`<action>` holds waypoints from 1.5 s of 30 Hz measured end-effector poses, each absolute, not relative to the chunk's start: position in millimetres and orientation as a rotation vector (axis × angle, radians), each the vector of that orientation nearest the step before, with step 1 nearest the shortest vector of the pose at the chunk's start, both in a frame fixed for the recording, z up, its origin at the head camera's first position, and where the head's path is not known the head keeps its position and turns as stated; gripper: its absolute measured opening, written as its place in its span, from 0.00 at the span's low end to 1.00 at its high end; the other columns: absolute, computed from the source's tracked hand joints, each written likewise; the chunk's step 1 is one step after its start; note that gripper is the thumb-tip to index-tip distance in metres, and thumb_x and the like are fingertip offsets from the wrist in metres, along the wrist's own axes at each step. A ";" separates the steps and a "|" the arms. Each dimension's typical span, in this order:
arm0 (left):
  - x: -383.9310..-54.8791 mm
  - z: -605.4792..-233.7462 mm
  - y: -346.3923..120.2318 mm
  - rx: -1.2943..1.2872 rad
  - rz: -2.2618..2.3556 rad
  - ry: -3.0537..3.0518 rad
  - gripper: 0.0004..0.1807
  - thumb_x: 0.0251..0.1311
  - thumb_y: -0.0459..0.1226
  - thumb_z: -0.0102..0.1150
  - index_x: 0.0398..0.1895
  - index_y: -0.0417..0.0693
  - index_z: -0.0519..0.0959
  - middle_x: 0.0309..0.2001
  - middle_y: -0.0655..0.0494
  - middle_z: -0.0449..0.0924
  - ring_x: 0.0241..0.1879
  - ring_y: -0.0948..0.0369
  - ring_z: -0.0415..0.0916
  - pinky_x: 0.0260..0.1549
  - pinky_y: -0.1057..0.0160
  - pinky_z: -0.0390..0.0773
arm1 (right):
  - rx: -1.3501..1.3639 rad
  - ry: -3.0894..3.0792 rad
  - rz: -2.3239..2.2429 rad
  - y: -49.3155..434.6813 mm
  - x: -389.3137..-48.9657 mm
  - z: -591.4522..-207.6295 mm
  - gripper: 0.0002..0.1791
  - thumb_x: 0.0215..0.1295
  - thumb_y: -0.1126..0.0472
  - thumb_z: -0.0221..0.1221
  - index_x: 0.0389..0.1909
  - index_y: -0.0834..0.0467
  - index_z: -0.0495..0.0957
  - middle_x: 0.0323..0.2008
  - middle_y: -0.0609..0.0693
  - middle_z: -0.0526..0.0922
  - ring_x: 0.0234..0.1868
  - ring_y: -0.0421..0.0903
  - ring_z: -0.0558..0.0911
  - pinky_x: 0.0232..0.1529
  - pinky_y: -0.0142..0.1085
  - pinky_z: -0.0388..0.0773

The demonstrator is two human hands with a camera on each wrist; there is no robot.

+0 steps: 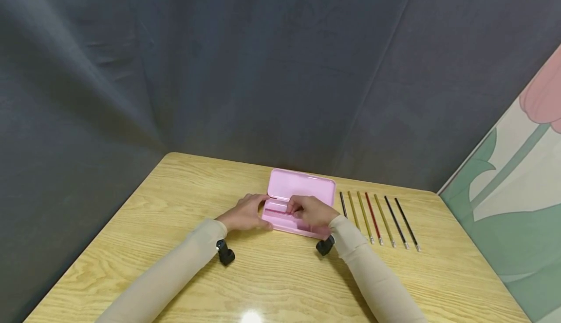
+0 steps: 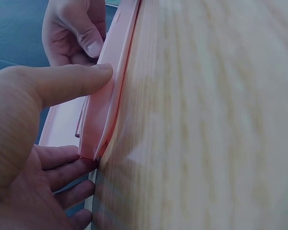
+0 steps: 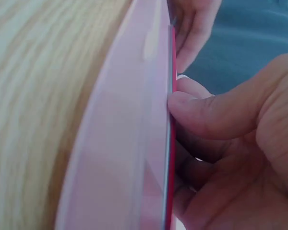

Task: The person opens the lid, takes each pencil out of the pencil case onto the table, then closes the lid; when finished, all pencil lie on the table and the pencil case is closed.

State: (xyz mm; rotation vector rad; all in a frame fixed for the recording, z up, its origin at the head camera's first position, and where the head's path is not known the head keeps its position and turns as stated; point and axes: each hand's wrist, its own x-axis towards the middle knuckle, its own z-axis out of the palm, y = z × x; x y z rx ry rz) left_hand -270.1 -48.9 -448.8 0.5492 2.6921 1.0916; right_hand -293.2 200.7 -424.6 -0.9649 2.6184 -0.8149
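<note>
A pink pencil case lies on the table with its hinged lid raised at the back. My left hand holds its left end; in the left wrist view the thumb rests on the front wall and the other fingers are at the end. Over the case, my right hand pinches a red pencil between thumb and fingers. That pencil runs lengthwise along the open case, and its right part is hidden behind the hand in the head view.
Right of the case, several pencils lie side by side: black, yellow and one red pencil, with eraser ends toward me. The wooden table meets a dark curtain at the back. A flower-patterned panel stands at the right.
</note>
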 end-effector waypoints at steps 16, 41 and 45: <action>-270.1 -448.6 -50.0 0.568 1.087 2.689 0.49 0.48 0.50 0.78 0.74 0.50 0.67 0.71 0.49 0.70 0.70 0.49 0.63 0.70 0.44 0.65 | -0.760 2.888 -1.168 231.4 -295.6 -393.3 0.11 0.65 0.70 0.62 0.46 0.56 0.82 0.40 0.52 0.87 0.42 0.44 0.85 0.43 0.34 0.81; -270.7 -449.4 -50.0 0.585 1.095 2.679 0.48 0.48 0.50 0.78 0.74 0.53 0.67 0.71 0.51 0.70 0.70 0.50 0.63 0.70 0.44 0.65 | -0.084 3.265 -1.283 400.9 -286.5 -370.9 0.14 0.71 0.63 0.60 0.54 0.63 0.79 0.41 0.54 0.85 0.32 0.23 0.78 0.31 0.22 0.79; -268.9 -447.4 -50.8 0.572 1.095 2.685 0.48 0.48 0.50 0.78 0.74 0.53 0.67 0.71 0.51 0.70 0.70 0.49 0.63 0.70 0.43 0.65 | 0.035 3.239 -1.265 433.0 -283.2 -377.3 0.16 0.73 0.61 0.59 0.57 0.64 0.78 0.38 0.43 0.84 0.31 0.23 0.78 0.31 0.25 0.81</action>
